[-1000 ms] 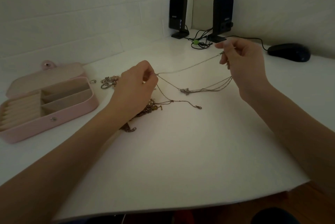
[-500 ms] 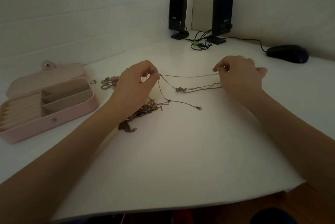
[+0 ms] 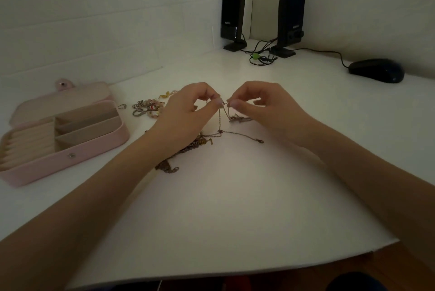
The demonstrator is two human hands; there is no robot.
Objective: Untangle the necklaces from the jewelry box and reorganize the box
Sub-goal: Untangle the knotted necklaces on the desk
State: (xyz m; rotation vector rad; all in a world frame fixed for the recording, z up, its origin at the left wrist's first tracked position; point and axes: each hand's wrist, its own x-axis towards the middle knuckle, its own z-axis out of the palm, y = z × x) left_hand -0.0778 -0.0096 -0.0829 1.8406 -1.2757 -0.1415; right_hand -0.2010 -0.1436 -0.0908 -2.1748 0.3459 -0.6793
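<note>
Hands (image 3: 188,111) closer, chain (image 3: 220,121) pinched between.

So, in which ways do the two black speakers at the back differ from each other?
The left speaker stands nearer the corner of the walls; the right speaker stands closer to the computer mouse. The left speaker shows a glossy panel low on its front; the right speaker shows a knob on its side. Both are black, upright, on small feet, with cables between them.
</note>
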